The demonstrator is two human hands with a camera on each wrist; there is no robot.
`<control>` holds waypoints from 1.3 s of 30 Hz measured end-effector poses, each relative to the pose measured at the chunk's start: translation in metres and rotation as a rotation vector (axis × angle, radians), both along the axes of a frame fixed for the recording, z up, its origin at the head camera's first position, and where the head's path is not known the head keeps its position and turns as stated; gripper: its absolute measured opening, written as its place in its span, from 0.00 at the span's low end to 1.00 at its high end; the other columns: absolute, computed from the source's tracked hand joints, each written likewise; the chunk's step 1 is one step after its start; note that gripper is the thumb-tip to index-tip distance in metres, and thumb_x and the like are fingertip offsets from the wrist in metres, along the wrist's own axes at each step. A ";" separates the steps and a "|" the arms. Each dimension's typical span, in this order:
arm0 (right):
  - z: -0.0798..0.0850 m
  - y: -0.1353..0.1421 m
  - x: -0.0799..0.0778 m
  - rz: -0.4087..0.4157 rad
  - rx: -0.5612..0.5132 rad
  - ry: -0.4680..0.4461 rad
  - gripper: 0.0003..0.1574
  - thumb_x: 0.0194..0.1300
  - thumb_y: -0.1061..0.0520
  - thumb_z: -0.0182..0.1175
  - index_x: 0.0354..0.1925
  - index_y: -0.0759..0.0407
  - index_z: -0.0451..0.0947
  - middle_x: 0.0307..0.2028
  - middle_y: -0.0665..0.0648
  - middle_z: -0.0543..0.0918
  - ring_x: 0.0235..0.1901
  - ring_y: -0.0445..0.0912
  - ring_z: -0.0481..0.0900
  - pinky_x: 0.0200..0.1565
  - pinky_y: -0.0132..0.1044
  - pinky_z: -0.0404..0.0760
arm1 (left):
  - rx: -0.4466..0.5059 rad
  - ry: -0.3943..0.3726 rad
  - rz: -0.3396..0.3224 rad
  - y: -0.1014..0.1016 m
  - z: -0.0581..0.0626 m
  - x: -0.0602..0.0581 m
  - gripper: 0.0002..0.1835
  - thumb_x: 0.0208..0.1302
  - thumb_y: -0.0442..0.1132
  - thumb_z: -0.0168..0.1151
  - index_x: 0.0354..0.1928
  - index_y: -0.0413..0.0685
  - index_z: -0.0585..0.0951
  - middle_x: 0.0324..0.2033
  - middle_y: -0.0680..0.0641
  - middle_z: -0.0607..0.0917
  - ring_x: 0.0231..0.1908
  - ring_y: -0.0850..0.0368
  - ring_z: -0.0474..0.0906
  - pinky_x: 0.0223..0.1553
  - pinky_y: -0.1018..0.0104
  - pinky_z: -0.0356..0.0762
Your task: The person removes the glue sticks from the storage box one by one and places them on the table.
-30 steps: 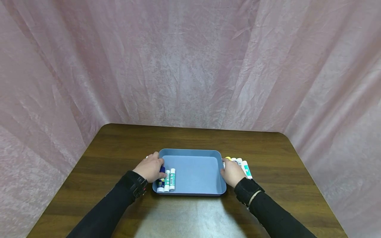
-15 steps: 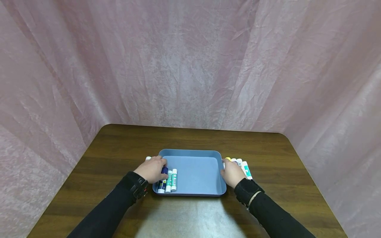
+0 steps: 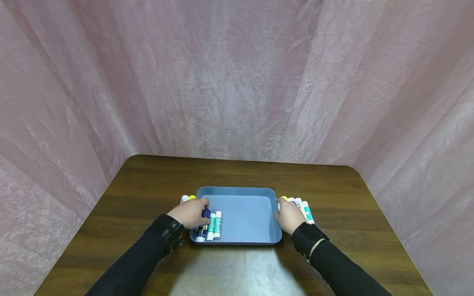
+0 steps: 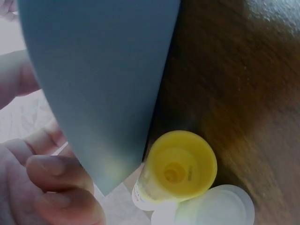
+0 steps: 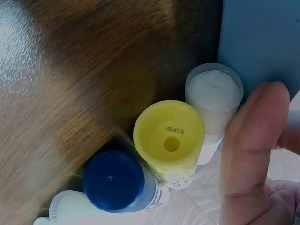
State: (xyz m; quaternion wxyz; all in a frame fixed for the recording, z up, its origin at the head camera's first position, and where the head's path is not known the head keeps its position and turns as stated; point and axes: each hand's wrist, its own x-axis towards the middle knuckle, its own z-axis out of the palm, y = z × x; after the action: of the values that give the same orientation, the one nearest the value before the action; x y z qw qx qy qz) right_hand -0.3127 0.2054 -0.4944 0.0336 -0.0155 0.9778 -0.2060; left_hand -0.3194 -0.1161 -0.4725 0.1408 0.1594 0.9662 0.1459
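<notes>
A shallow blue tray (image 3: 244,218) lies on the table between the hands. In the head view, my left hand (image 3: 189,214) reaches over the tray's left rim. Its thumb and fingers hold the dark-blue-capped end of a glue stick (image 3: 202,232). Two white-and-green glue sticks (image 3: 211,227) lie beside that one in the tray, side by side. At the right rim, my right hand (image 3: 289,214) grips the tray's side wall. In the right wrist view one finger (image 5: 253,150) runs down outside the wall, close to a white-capped glue stick (image 5: 213,93). The tray wall (image 4: 98,84) hides part of the left hand's grip.
Left of the tray stand a yellow-capped glue stick (image 4: 180,164) and a white-capped one (image 4: 225,208). Right of it are several more, among them a yellow-capped one (image 5: 168,136) and a blue-capped one (image 5: 115,180). The wooden table (image 3: 237,172) meets a pink curtain (image 3: 237,82) behind.
My left hand has shifted slightly right and toward me, and the three glue sticks in the tray have slid right. Caps left of the tray have come into view. My right hand stays put.
</notes>
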 end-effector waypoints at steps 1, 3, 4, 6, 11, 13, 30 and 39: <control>0.000 0.000 0.000 -0.001 -0.001 -0.001 0.27 0.67 0.63 0.63 0.62 0.71 0.75 0.39 0.64 0.88 0.32 0.50 0.80 0.35 0.44 0.81 | 0.001 -0.003 -0.001 0.000 0.000 0.000 0.18 0.61 0.47 0.74 0.46 0.48 0.77 0.33 0.50 0.82 0.32 0.57 0.77 0.39 0.58 0.82; -0.001 0.000 0.000 -0.001 0.002 -0.001 0.27 0.67 0.63 0.62 0.62 0.71 0.75 0.38 0.64 0.88 0.31 0.49 0.80 0.33 0.43 0.80 | 0.004 -0.009 -0.005 0.001 0.001 0.001 0.18 0.62 0.47 0.73 0.46 0.48 0.76 0.33 0.50 0.81 0.32 0.57 0.76 0.38 0.58 0.81; -0.001 0.000 0.000 0.000 0.002 -0.001 0.27 0.67 0.63 0.62 0.62 0.71 0.75 0.36 0.63 0.88 0.31 0.49 0.79 0.32 0.42 0.78 | 0.008 -0.014 -0.005 0.001 0.001 0.001 0.18 0.62 0.47 0.73 0.46 0.49 0.76 0.33 0.50 0.81 0.32 0.57 0.76 0.38 0.59 0.81; -0.001 0.001 -0.001 0.001 0.004 -0.001 0.27 0.67 0.63 0.62 0.62 0.71 0.75 0.34 0.62 0.87 0.30 0.49 0.79 0.31 0.40 0.77 | 0.019 -0.019 -0.005 0.001 0.000 0.001 0.18 0.62 0.46 0.73 0.46 0.49 0.75 0.32 0.50 0.81 0.31 0.57 0.76 0.36 0.60 0.80; -0.001 0.001 -0.002 -0.001 -0.001 -0.008 0.27 0.67 0.63 0.62 0.62 0.71 0.75 0.35 0.62 0.87 0.30 0.49 0.78 0.31 0.39 0.76 | 0.052 -0.042 0.008 0.000 -0.001 0.000 0.17 0.63 0.45 0.72 0.46 0.51 0.73 0.31 0.50 0.79 0.30 0.56 0.76 0.33 0.62 0.77; -0.001 0.001 -0.002 -0.001 -0.005 -0.012 0.27 0.67 0.63 0.62 0.63 0.71 0.74 0.35 0.62 0.87 0.30 0.49 0.78 0.31 0.40 0.77 | 0.065 -0.057 0.019 0.000 0.000 0.001 0.16 0.65 0.44 0.71 0.46 0.51 0.73 0.31 0.49 0.79 0.29 0.56 0.76 0.31 0.63 0.77; -0.001 0.001 -0.001 0.012 -0.014 -0.001 0.28 0.67 0.63 0.62 0.63 0.72 0.74 0.28 0.58 0.85 0.27 0.47 0.77 0.27 0.37 0.73 | 0.243 -0.028 0.115 -0.002 0.010 -0.007 0.15 0.71 0.42 0.64 0.55 0.53 0.72 0.32 0.47 0.76 0.30 0.55 0.75 0.29 0.64 0.72; -0.002 0.001 -0.002 0.001 -0.015 -0.012 0.28 0.67 0.63 0.63 0.63 0.71 0.74 0.27 0.57 0.84 0.26 0.47 0.77 0.27 0.36 0.73 | 0.306 0.015 0.140 -0.010 0.014 -0.011 0.17 0.73 0.43 0.59 0.59 0.51 0.70 0.42 0.44 0.78 0.38 0.51 0.76 0.37 0.61 0.76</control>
State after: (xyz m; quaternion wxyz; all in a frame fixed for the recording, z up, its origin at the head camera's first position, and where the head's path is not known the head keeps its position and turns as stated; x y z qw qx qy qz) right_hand -0.3147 0.2061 -0.4960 0.0394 -0.0151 0.9761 -0.2134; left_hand -0.3307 -0.1263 -0.4584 0.0974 0.1125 0.9423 0.2998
